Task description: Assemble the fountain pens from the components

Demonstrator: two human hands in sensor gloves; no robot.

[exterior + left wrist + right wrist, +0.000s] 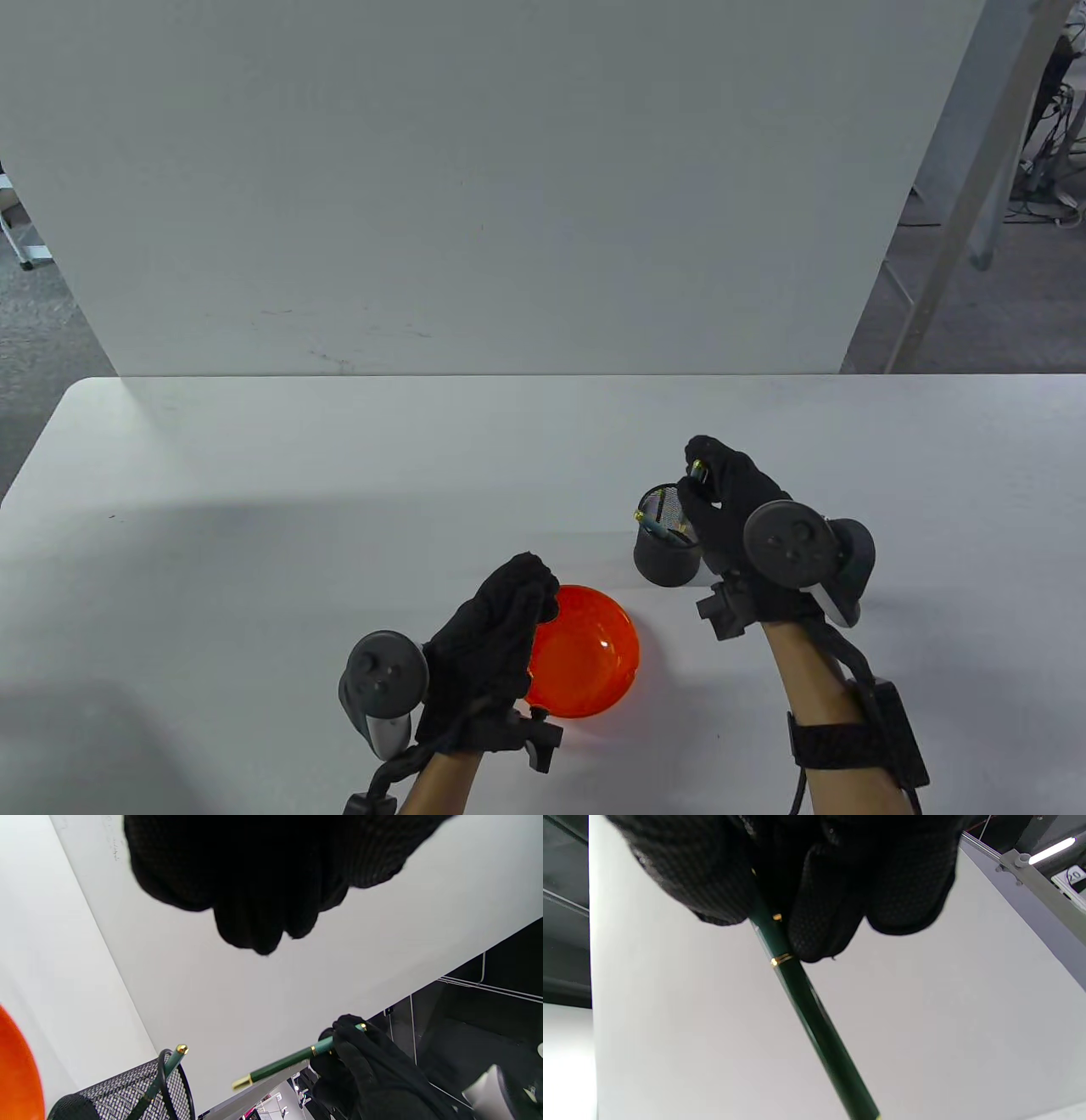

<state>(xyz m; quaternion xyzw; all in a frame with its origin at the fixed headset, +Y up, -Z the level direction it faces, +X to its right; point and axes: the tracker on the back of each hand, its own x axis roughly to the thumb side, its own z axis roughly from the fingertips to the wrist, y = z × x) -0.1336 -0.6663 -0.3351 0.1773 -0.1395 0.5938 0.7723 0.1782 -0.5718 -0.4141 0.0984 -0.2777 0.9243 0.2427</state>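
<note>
On the white tabletop (254, 509), the translucent orange plastic bowl (585, 654) lies at 6 o'clock, with the black wire-mesh pen cup (666, 552) just beside it at 1 o'clock. The left hand (492, 645) hovers over the bowl's left rim, its grip curled and holding nothing visible. The right hand (738, 518), raised over the cup, pinches a slim green fountain pen with gold bands (292, 1060) by its upper end.

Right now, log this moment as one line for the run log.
right hand: pinches green pen above mesh cup | left hand: curled, over orange bowl rim, contents hidden | cup: holds another pen

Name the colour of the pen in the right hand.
Dark green pen with gold trim, clearest in the right wrist view.
</note>
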